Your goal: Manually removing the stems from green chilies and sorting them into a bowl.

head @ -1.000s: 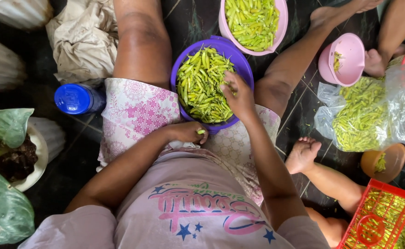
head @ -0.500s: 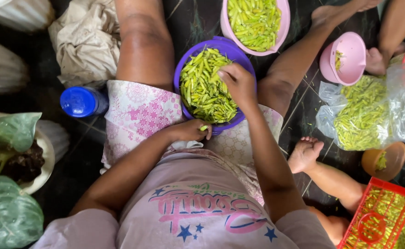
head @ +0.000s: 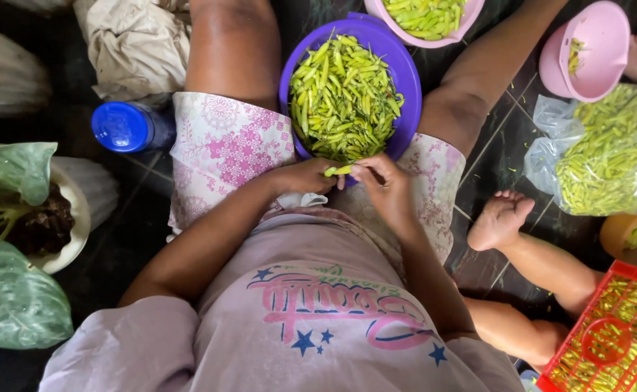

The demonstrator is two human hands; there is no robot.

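Left hand: our left hand lies low over the lap, forearm running in from the lower left, fingers curled together and pinching one end of a green chilli.
Right hand: our right hand comes in from the lower right with the wrist bent inward; its fingertips are pressed together on the other end of the same chilli.
Chilli in hand: we see it short, pale green, lying roughly level between the two hands, just below the near rim of the purple bowl.
Purple bowl: it sits on the floor between our bare knees and is heaped nearly to the rim with green chillies.
Pink bowl, top: a pink bowl stands beyond the purple one, touching its far edge, and also holds green chillies; its top is cut off by the frame.
Pink bowl, right: a smaller, tilted pink bowl to the right holds only a few green bits.
Plastic bag: a clear plastic bag lies open on the dark floor at the right, full of green chillies.
Red crate: a red slatted crate at the lower right shows yellow-green contents through its bars; we cannot tell what they are.
Other person: a bare foot rests between our right knee and the bag.
Left side: a blue-capped bottle lies beside our left thigh, and a white pot holding a leafy plant stands at the far left.
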